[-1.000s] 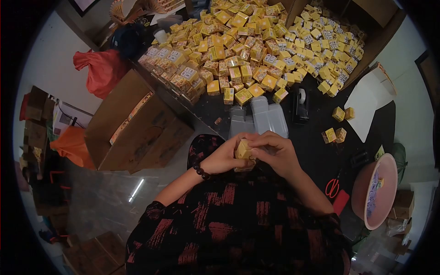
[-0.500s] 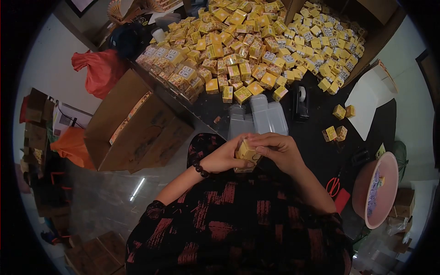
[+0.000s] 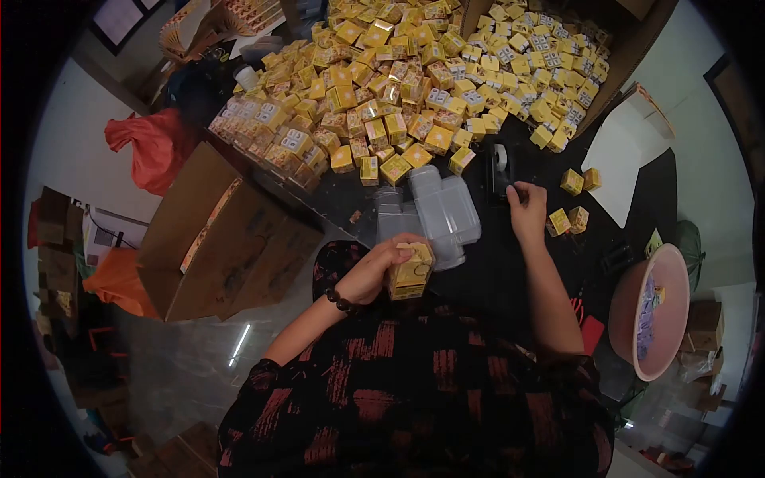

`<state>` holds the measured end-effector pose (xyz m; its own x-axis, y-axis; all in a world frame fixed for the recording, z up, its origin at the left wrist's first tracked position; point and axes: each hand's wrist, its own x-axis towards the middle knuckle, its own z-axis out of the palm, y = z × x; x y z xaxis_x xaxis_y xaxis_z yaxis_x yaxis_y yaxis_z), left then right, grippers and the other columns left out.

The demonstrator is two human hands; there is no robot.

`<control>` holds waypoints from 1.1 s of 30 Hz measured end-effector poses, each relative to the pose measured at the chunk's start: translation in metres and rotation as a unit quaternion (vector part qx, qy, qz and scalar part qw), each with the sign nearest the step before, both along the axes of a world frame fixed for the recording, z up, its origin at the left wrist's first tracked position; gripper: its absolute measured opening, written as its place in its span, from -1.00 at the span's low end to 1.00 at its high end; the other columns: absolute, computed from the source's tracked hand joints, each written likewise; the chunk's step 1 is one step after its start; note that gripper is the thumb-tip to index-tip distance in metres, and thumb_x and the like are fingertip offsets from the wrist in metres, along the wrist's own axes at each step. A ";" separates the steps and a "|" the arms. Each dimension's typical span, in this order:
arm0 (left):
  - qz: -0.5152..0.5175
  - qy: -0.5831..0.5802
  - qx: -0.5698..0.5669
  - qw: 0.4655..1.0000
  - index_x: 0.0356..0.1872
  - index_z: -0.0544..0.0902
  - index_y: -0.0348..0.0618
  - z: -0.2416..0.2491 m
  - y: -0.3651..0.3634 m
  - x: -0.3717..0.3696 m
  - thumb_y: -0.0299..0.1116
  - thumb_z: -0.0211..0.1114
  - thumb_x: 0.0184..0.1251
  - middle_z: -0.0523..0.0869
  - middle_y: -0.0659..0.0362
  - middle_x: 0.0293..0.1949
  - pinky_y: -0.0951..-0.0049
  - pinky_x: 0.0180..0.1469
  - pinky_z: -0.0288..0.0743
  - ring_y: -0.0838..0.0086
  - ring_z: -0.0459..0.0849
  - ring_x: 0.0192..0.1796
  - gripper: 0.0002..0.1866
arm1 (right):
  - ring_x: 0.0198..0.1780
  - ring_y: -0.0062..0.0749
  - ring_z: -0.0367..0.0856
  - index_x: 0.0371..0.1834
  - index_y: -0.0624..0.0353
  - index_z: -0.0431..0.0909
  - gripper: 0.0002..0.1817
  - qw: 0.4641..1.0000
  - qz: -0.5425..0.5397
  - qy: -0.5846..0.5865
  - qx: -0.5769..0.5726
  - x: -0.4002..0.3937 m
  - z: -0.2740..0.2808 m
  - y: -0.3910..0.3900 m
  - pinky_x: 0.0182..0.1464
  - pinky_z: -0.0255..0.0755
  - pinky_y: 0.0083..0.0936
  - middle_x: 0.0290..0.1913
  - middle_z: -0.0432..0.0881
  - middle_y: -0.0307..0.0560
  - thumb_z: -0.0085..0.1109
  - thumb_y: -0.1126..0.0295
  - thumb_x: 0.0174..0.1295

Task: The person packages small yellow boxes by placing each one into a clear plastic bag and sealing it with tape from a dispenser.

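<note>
Because the dark table [image 3: 486, 279] carries so much, the loose heap of small yellow boxes [image 3: 382, 88] at its far side could slide forward if its front edge were knocked. Clear plastic pieces [image 3: 446, 207] lie just beyond the left hand [image 3: 370, 271] and might be nudged by a careless wrist. At the right hand [image 3: 528, 211] stands the black tape dispenser [image 3: 498, 191]; those fingertips look drawn together, though whether they grip anything I cannot tell. Grasped by the left hand before the torso, the yellow box [image 3: 410, 275] could dent if squeezed too tightly.
</note>
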<state>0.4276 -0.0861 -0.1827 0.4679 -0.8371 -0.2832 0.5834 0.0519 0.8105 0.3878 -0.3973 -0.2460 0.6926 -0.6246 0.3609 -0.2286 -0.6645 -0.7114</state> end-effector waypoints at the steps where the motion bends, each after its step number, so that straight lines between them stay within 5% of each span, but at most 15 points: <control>1: -0.002 -0.002 -0.001 1.000 0.18 0.42 -0.23 -0.003 -0.001 0.000 -0.09 0.11 0.32 0.55 0.14 0.05 0.40 0.18 0.40 0.44 0.54 0.11 -0.48 | -0.32 -0.53 0.45 -0.16 0.22 0.58 -0.82 1.000 -0.002 -0.002 -0.001 0.004 0.005 -0.017 -0.28 0.42 -0.54 -0.34 0.47 -0.16 0.19 0.37 0.27; 2: -0.021 -0.010 0.002 1.000 0.17 0.42 -0.23 -0.007 0.000 -0.001 -0.10 0.11 0.30 0.55 0.14 0.05 0.39 0.18 0.40 0.44 0.54 0.10 -0.48 | -0.34 -0.59 0.42 -0.19 0.16 0.60 -0.85 0.970 0.037 0.092 0.221 0.007 0.012 -0.030 -0.30 0.40 -0.59 -0.37 0.46 -0.23 0.22 0.36 0.25; 3: -0.040 -0.017 0.006 0.999 0.17 0.43 -0.23 -0.009 0.000 -0.002 -0.11 0.12 0.29 0.55 0.15 0.05 0.39 0.18 0.40 0.44 0.54 0.10 -0.49 | -0.37 -0.66 0.39 -0.22 0.11 0.61 -0.88 0.881 0.074 0.180 0.432 0.008 0.015 -0.038 -0.33 0.37 -0.64 -0.40 0.45 -0.30 0.25 0.34 0.24; 6: -0.032 -0.015 -0.010 0.999 0.15 0.43 -0.23 -0.006 0.000 -0.004 -0.10 0.13 0.27 0.55 0.15 0.05 0.38 0.18 0.39 0.44 0.54 0.09 -0.48 | -0.40 -0.74 0.34 -0.29 0.00 0.60 -0.96 0.812 0.137 0.124 0.554 0.009 0.008 -0.050 -0.36 0.36 -0.63 -0.44 0.42 -0.44 0.25 0.35 0.24; 15: -0.048 0.015 0.015 0.999 0.16 0.43 -0.25 -0.016 0.000 -0.010 -0.12 0.12 0.29 0.54 0.14 0.06 0.42 0.19 0.37 0.45 0.53 0.10 -0.49 | -0.37 -0.69 0.29 -0.25 -0.06 0.50 -0.94 0.818 0.098 0.026 0.567 0.004 0.005 -0.025 -0.06 0.52 -0.37 -0.40 0.32 -0.47 0.16 0.29 0.34; 21: -0.076 -0.020 0.014 0.997 0.18 0.44 -0.27 -0.018 -0.001 -0.013 -0.14 0.09 0.31 0.56 0.13 0.06 0.42 0.20 0.36 0.46 0.52 0.11 -0.49 | -0.32 -0.68 0.31 -0.25 -0.08 0.48 -0.94 0.885 0.061 0.093 0.453 0.011 0.010 -0.015 -0.11 0.53 -0.31 -0.39 0.32 -0.46 0.10 0.27 0.37; 33: -0.117 -0.026 0.009 0.993 0.22 0.43 -0.25 -0.011 -0.006 -0.014 -0.15 0.06 0.34 0.55 0.13 0.09 0.41 0.21 0.35 0.44 0.51 0.13 -0.49 | -0.43 -0.68 0.35 -0.31 0.04 0.56 -0.82 0.861 -0.012 0.136 0.489 0.024 0.020 -0.008 -0.32 0.60 -0.48 -0.46 0.38 -0.42 0.26 0.21 0.25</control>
